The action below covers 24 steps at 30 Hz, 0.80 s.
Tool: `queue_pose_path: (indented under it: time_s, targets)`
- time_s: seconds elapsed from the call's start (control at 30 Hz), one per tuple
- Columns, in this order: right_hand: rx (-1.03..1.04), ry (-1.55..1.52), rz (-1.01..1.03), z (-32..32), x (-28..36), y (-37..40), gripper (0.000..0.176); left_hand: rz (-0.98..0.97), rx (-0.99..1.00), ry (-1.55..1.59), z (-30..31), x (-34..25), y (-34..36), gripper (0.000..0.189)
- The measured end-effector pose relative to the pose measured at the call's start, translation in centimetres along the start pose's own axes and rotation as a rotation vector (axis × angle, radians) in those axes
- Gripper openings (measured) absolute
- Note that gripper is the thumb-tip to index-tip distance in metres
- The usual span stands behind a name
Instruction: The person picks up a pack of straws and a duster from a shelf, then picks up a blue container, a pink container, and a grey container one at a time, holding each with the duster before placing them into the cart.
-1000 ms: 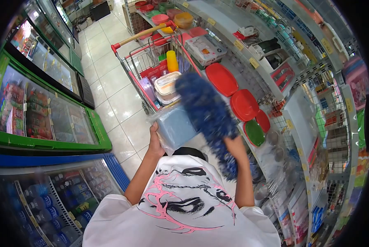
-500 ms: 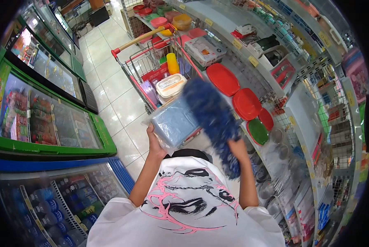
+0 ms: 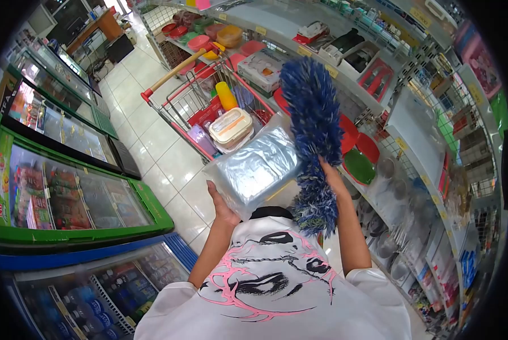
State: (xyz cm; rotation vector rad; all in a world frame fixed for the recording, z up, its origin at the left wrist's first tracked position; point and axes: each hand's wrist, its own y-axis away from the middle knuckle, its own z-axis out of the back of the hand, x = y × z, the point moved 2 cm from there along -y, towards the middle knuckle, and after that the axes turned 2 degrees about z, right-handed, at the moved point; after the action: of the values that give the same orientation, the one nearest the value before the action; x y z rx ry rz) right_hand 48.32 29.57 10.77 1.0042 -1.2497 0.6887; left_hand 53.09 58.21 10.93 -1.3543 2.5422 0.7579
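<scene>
My left hand (image 3: 224,207) holds a light blue item in clear plastic wrap (image 3: 259,164) by its lower left side, in front of my chest. A fluffy dark blue duster (image 3: 313,113) stands upright in my right hand (image 3: 332,175), whose fingers go round its lower half. The duster touches or overlaps the right edge of the package; which one I cannot tell. Just beyond the package is a shopping cart (image 3: 173,122), holding a cream lunch box (image 3: 230,126), a yellow cup (image 3: 226,96) and a purple item (image 3: 201,137).
Glass-door drink coolers (image 3: 84,192) line the left side. Shelves on the right carry red plates (image 3: 348,134), a green plate (image 3: 359,166), a boxed item (image 3: 261,70) and bowls (image 3: 229,37). A wooden counter (image 3: 98,31) stands far back beyond the tiled floor (image 3: 169,153).
The duster has swung upward and away from over the package, now more upright. The package has moved right and tilted, showing a shinier face. The cart appears slightly further left.
</scene>
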Motion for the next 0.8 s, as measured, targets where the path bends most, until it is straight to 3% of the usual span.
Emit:
queue_pose_path:
  time_s: [0.17, 0.23, 0.33, 0.4, 0.47, 0.5, 0.57, 0.63, 0.7, 0.8]
  targets:
    - [0.012, 0.142, 0.023, -1.7, 2.7, 1.8, 0.057, 0.001, -0.027, -0.077, 0.6, 0.2, -0.8, 0.079]
    - [-0.078, 0.151, 0.011, -1.7, 2.5, 1.8, 0.05, -0.025, -0.036, -0.019, 0.0, 0.0, -0.6, 0.073]
    - [-0.155, 0.251, 0.161, -1.9, 3.3, 4.0, 0.035, -0.077, -0.063, 0.144, -0.5, -1.1, -0.8, 0.065]
    - [-0.175, 0.32, 0.508, -1.5, -1.0, 5.2, 0.029, -0.06, 0.006, 0.181, 1.9, -1.6, -1.9, 0.063]
    - [0.089, 0.67, 0.622, -1.9, -1.2, 8.3, 0.031, -0.107, 0.033, 0.186, 0.3, -1.8, -2.3, 0.054]
    - [0.086, 0.666, 0.624, -2.3, -0.4, 8.5, 0.031, -0.108, 0.035, 0.181, -0.2, -1.7, -2.5, 0.054]
    - [0.457, 1.013, 0.399, -4.4, 1.4, 8.8, 0.033, -0.149, 0.018, 0.194, -0.8, -1.5, -2.6, 0.054]
    - [0.364, 1.029, 0.399, -3.1, -0.8, 7.4, 0.03, -0.184, 0.0, 0.204, -0.9, -1.6, -2.5, 0.053]
    - [-0.209, 0.456, -0.096, -0.3, -5.4, 4.9, 0.024, -0.125, -0.148, 0.184, 0.2, -1.5, -2.0, 0.065]
    - [-0.276, 0.447, 0.097, 1.5, -2.3, 2.6, 0.031, -0.088, -0.18, 0.205, 0.1, -1.6, -1.2, 0.064]
